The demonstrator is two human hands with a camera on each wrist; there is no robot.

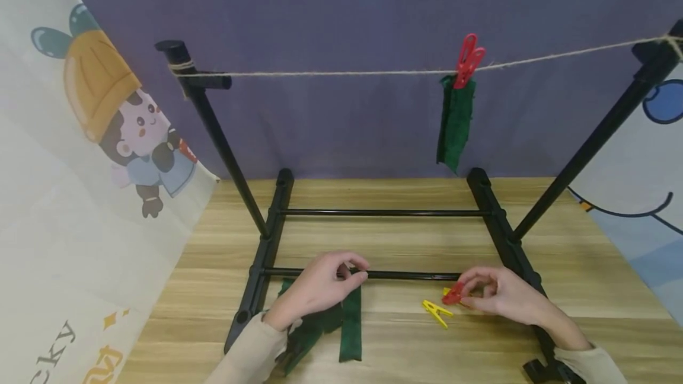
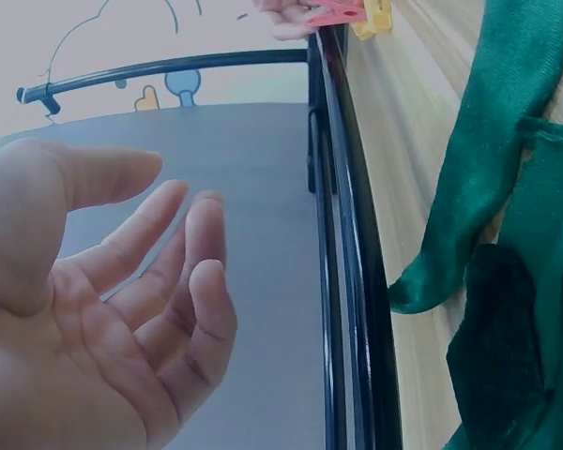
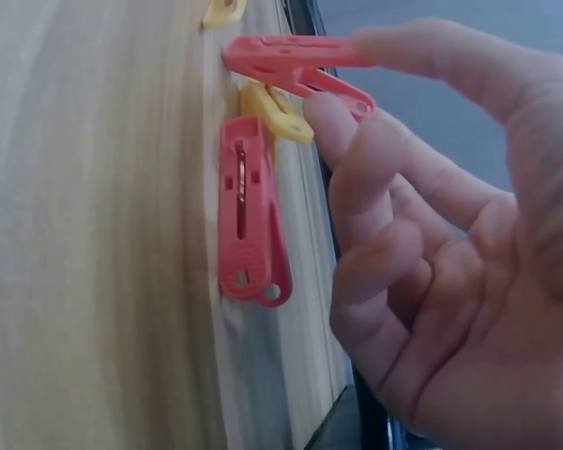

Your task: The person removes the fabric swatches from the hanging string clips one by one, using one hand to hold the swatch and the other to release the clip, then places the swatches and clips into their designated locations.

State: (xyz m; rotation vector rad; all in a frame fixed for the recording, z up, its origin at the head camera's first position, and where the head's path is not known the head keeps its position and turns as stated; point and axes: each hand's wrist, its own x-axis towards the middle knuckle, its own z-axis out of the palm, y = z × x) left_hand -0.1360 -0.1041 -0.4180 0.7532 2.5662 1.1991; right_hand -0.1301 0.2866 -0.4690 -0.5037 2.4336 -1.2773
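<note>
My right hand (image 1: 504, 294) pinches a red clothespin (image 3: 296, 52) between thumb and fingertips, close over the tabletop. A second red clothespin (image 3: 246, 206) lies below it in the right wrist view, and a yellow clothespin (image 3: 280, 114) shows just behind. Another yellow clothespin (image 1: 437, 313) rests to the left of that hand. My left hand (image 1: 326, 282) has its fingers loosely bent, with a gap between thumb and fingertips and nothing in it. Beneath it several dark green cloth strips (image 1: 351, 330) lie on the table, partly hidden by the hand and sleeve.
A black frame (image 1: 224, 147) stands on the wooden table (image 1: 389, 242), its crossbar (image 1: 411, 275) running near both hands. Between its posts stretches a twine line (image 1: 320, 74). From it hangs a green cloth strip (image 1: 458, 120), clipped by a red clothespin (image 1: 468, 61).
</note>
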